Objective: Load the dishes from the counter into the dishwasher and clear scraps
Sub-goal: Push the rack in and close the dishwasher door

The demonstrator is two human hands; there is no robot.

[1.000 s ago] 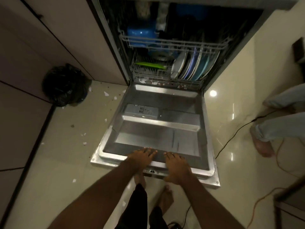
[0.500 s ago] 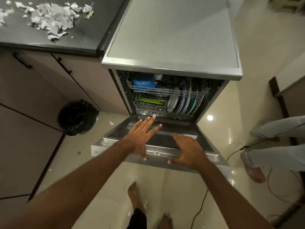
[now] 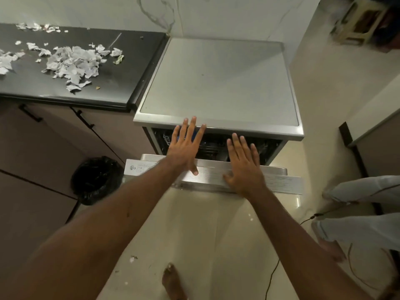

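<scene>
Stainless-steel dishwasher door (image 3: 212,172) is tilted, nearly shut — flat palms suit pushing it closed, I judge. Left hand (image 3: 186,148) and right hand (image 3: 242,167) rest on its upper edge, arms stretched forward, fingers straight and spread, gripping nothing. Torn white paper scraps (image 3: 71,63) lie on the dark counter (image 3: 121,83), left.
</scene>
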